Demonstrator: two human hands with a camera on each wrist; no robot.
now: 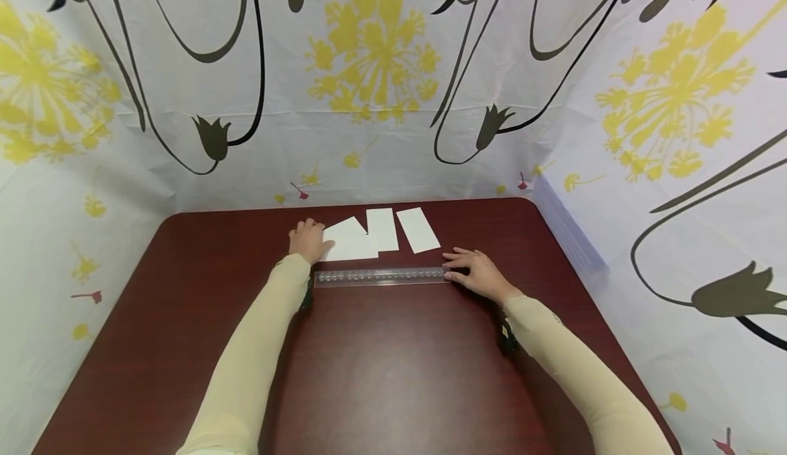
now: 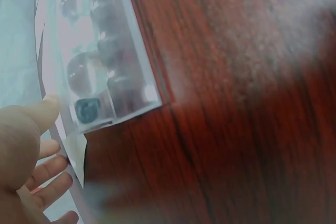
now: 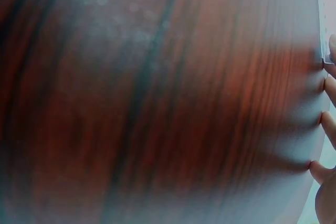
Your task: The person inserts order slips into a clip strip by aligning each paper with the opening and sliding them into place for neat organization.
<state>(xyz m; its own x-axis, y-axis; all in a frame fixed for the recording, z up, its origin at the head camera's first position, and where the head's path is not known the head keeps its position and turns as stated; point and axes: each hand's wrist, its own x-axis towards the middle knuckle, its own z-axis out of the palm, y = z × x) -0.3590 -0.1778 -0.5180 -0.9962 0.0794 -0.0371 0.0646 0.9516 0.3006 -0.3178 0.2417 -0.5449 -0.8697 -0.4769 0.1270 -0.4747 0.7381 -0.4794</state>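
A long, clear plastic strip case [image 1: 382, 277] lies flat across the table, with a row of round, clear domes or beads along it. In the left wrist view, the near end of the case [image 2: 131, 85] shows a dark round item in its last compartment. My left hand [image 1: 306, 240] rests beside the leftmost white paper pieces [image 1: 349, 246], its thumb at their left edge. My right hand [image 1: 479, 274] touches the right end of the case with thumb and a finger, its fingers spread. In the right wrist view, several fingertips [image 3: 325, 121] rest on the table.
Two more white paper strips, one upright [image 1: 382, 229] and one slanted [image 1: 419, 230], lie behind the case. The dark red wooden table [image 1: 399, 366] reaches back to a flower-printed cloth [image 1: 369, 154]. Each wrist wears a dark band.
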